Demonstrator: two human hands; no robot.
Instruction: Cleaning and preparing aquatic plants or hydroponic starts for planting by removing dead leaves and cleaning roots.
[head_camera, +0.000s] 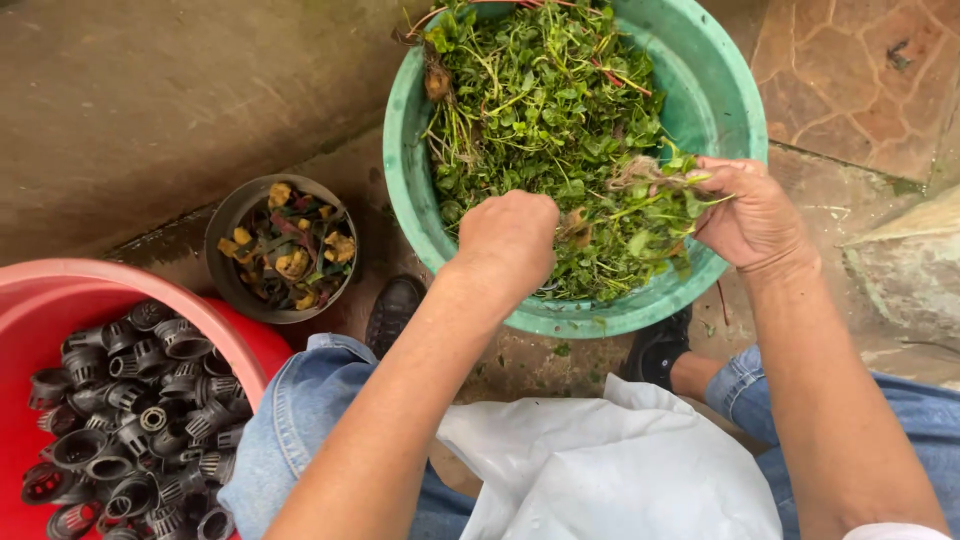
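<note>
Right-hand grip: right hand pinched shut on a small sprig of green leafy stems with pale tangled roots, held just above the heap.
Left-hand grip: left hand curled into a loose fist and pressed down among the loose green leafy plants; fingers hidden, so cannot tell whether closed on anything.
Handling: likely light, limp and easily bruised; thin stems apt to snap if tugged; leaves possibly damp and a little slippery.
Where to hold: best taken low on the stems, near the root tuft, not by the leaves.
Position: sprig at the right fingertips, roots toward the left hand, over the right half of the round turquoise plastic basin.
Basin: on the stone ground, between the knees in blue jeans.
Further out: small dark pot of yellow and brown scraps; red plastic tub of black slotted net cups.
</note>
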